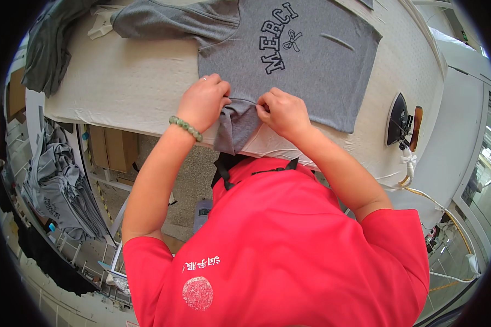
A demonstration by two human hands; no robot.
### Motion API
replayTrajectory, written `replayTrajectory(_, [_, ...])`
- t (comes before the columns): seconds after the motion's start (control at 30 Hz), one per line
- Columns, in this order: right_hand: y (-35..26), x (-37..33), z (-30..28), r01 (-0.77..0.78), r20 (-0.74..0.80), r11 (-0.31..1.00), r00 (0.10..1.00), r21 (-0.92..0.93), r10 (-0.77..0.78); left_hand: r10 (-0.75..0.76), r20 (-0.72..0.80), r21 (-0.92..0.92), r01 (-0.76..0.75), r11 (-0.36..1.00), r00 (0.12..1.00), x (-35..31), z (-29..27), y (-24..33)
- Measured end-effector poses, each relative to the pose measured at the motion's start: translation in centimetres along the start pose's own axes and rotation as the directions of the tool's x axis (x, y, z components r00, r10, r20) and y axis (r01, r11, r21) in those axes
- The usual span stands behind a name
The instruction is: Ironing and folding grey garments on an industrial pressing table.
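Grey sweatshirt [300, 60] spread flat on the white padded counter [120, 87], long axis running from bottom centre toward the upper edge of the frame, collar end hanging over the near rim, one sleeve stretched to upper left. Left hand [203, 102] and right hand [282, 111] both pinching the fabric at the collar (fingers curled tight). Iron [401, 121] upright at right. Pile of grey garments [60, 188] at lower left, perhaps on a rack.
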State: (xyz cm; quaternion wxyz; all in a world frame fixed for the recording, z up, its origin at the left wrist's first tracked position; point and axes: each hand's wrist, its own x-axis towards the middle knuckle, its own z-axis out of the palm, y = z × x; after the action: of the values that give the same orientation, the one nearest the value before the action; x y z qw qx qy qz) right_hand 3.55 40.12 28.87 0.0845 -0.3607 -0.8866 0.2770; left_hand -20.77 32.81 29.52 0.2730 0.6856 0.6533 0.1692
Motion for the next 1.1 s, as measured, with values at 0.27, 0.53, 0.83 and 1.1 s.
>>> replayTrajectory(0.27, [1.9, 2.9, -3.0, -0.317, 0.575, 0.932, 0.802, 0.178, 0.163, -0.093, 0.241, -0.036, 0.104, 0.994, 0.966, 1.7, -2.2, -0.5])
replayTrajectory(0.53, [-0.5, 2.2, -0.7, -0.033, 0.104, 0.996, 0.994, 0.079, 0.025, -0.109, 0.137, -0.004, 0.110, 0.994, 0.985, 0.9, -1.5, 0.5])
replayTrajectory(0.83, [-2.3, 5.9, -1.3, 0.135, 0.445, 0.984, 0.893, -0.118, -0.069, -0.191, -0.130, 0.162, 0.211, 0.964, 0.973, -0.8, 0.9, 1.3])
replayTrajectory(1.1, [-1.4, 9.8, 4.8, 0.574, 0.139, 0.779, 0.818, -0.251, -0.558, -0.606, -0.343, -0.242, 0.556, 0.795, 0.717, -13.9, 9.6, 11.1])
